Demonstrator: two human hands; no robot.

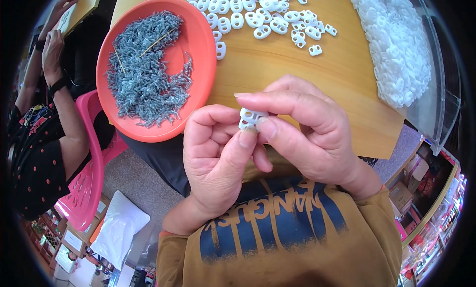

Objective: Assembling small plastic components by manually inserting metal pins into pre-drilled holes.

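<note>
Between my two hands, over the near edge of the table, is a small white plastic cord lock (252,115) with round holes. My left hand (213,158) pinches its lower side between thumb and curled fingers. From the right, the thumb and index finger of my right hand (315,130) close on its other side. Fingertips hide part of the piece, and I cannot tell whether a spring is inside. To the left, a round orange-red plastic tray (207,54) bears a heap of small metal springs (141,78). Loose white two-hole oval pieces (237,20) lie beyond my hands.
Two thin yellowish sticks (157,42) lie among the springs. A large heap of white translucent pieces (396,54) covers the table's right side, next to a clear curved panel (439,88). At left, another person (44,143) sits near a pink chair (91,168). A white bag (121,225) rests below.
</note>
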